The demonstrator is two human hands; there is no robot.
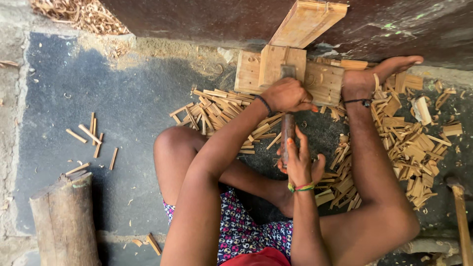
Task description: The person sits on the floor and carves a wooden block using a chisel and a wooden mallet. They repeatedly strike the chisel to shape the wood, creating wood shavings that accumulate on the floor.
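Note:
I sit on the ground in front of a pale wooden block (250,73). A tool with a dark wooden handle (288,129) and a grey metal blade (287,72) lies against the block. My left hand (288,95) is closed over the tool where the handle meets the blade; whether it also pins a small wood piece is hidden. My right hand (300,161) grips the handle's near end. My right foot (379,73) presses against the block's right side.
Split wooden strips lie heaped left (217,111) and right (409,143) of the block. A plank (306,22) leans on the dark wall. A log stump (64,221) stands at lower left, with a few loose sticks (91,135) nearby. A wooden handle (461,216) lies at the right edge.

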